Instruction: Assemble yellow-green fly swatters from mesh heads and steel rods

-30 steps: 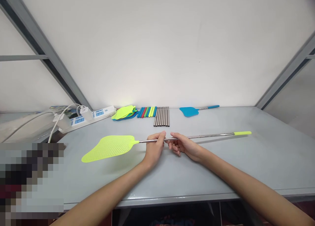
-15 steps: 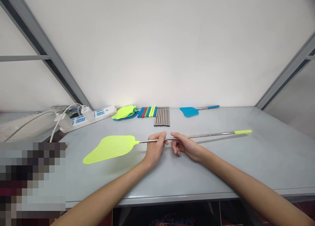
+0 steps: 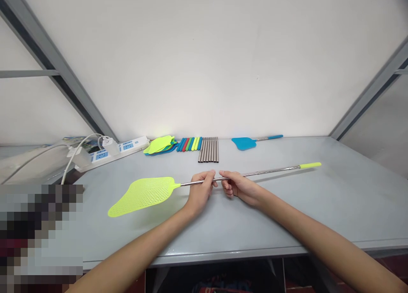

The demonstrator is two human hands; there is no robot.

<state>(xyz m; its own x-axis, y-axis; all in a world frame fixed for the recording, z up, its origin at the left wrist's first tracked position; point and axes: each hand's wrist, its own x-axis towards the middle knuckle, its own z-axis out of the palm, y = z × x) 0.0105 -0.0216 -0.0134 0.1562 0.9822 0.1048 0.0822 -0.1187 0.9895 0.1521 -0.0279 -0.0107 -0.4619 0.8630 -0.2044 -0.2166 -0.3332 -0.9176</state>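
A yellow-green fly swatter (image 3: 143,194) with a long metal rod and a yellow-green grip lies across both my hands, raised over the grey table. My left hand (image 3: 202,189) is closed round the rod near the mesh head. Close beside it, my right hand (image 3: 237,184) pinches the same rod with thumb and fingers. The head points left and the grip end points right, tilted slightly upward. Behind my hands lie several metal tubes (image 3: 208,150) in a row and several coloured handle grips (image 3: 190,144).
A stack of swatter heads (image 3: 160,145) lies at the back left, beside a white power strip (image 3: 129,146) with plugs and cables. A blue fly swatter (image 3: 244,143) rests near the wall. Metal frame posts rise at both sides of the table (image 3: 350,199).
The grip end of the swatter has risen a little and the head has dipped slightly. Both hands keep hold of the rod. The view has shifted slightly.
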